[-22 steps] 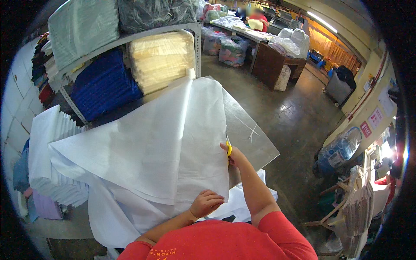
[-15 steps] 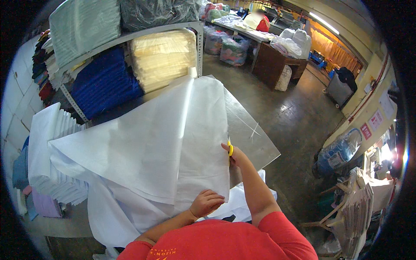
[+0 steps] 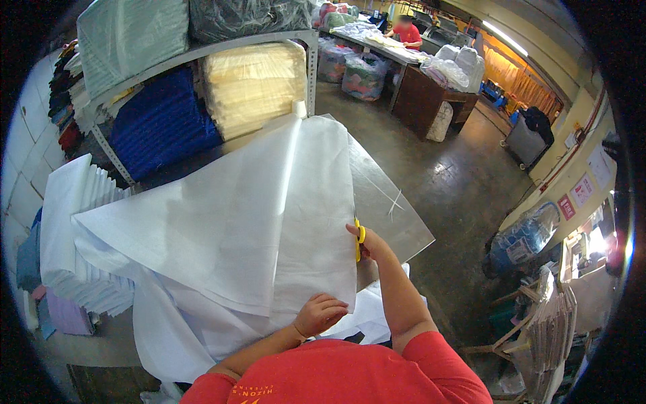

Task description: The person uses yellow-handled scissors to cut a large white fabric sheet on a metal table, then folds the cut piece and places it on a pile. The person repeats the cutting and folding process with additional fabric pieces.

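A large white cloth [image 3: 222, 209] lies spread over the table, its right edge running straight toward me. At that edge my right hand [image 3: 367, 246] grips a pair of scissors [image 3: 360, 234] with yellow handles. Their blades point away from me along the cloth's edge and are mostly hidden. Below, my left hand [image 3: 321, 315] is at the near right corner of the cloth, fingers bent together against the fabric; its thumb is hidden. More white fabric [image 3: 373, 313] hangs beside and beneath that corner.
A thread cone [image 3: 299, 108] stands at the table's far end; cut strips [image 3: 396, 204] lie on the bare tabletop [image 3: 410, 232]. Folded white cloths [image 3: 67, 222] are stacked at left. Behind stands a metal shelf [image 3: 312, 67] of linens. Another person [image 3: 408, 34] works at a far table.
The scissors' yellow handles have spread apart in my right hand, which has shifted very slightly. My left hand stays at the cloth's corner. The far person has straightened up.
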The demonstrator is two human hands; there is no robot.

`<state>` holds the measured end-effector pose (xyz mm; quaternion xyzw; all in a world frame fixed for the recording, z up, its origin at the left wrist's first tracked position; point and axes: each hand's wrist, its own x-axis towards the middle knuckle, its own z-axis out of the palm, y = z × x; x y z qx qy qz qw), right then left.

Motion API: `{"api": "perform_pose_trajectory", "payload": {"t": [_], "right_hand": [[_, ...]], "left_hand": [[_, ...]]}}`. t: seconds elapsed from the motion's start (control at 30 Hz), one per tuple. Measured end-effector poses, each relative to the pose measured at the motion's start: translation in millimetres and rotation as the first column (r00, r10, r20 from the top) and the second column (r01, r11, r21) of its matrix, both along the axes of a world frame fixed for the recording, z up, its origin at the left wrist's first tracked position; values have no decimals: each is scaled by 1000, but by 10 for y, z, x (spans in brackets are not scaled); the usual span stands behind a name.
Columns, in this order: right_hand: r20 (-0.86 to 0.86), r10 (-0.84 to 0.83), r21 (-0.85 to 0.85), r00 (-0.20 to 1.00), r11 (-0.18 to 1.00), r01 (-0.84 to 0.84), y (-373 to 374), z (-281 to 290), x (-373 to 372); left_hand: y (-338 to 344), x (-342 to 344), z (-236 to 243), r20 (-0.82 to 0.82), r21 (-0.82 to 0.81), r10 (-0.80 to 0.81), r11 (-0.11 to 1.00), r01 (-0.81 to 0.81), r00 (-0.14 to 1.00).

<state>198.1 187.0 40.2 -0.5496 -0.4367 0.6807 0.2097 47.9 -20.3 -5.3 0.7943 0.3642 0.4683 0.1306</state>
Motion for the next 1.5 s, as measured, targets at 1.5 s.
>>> {"api": "perform_pose_trajectory", "payload": {"t": [1.5], "right_hand": [[63, -133, 115, 989, 985, 125, 157, -35, -184]], "left_hand": [[-2, -36, 42, 2, -15, -34, 999, 34, 999]]}}
